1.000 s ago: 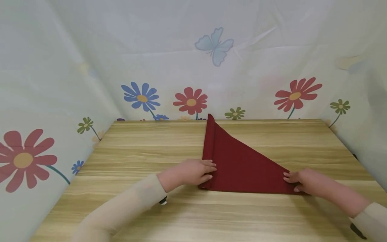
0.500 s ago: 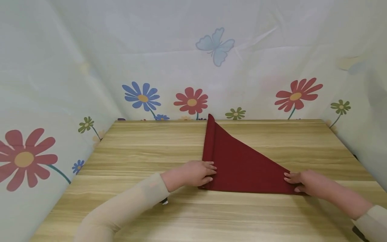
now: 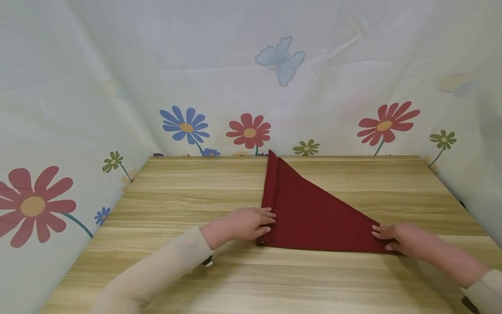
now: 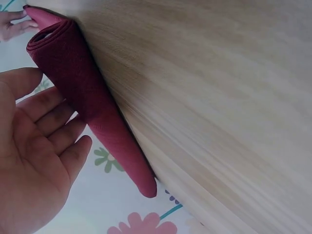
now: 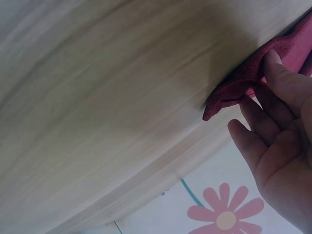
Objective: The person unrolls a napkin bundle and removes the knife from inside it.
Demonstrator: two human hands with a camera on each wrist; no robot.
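Observation:
A dark red cloth [image 3: 319, 213] lies on the table, tapering to a point at the right. Its left side is wound into a tight roll [image 3: 270, 183], whose spiral end [image 4: 51, 36] shows in the left wrist view. My left hand [image 3: 249, 223] rests across the near part of the roll, its fingers lying over it and fairly straight. At the right corner [image 5: 229, 95] of the cloth, my right hand [image 3: 404, 237] presses down with extended fingers, the thumb by the near edge.
The wood-grain table [image 3: 196, 187] reaches back to a white curtain [image 3: 219, 56] printed with flowers and a butterfly. Similar printed fabric [image 3: 43, 109] closes off the left side. Small dark pieces [image 3: 207, 261] show under the wrists.
My left hand has shifted slightly left, and the roll's far tip has moved a little toward me. My right hand has slid slightly to the right at the corner.

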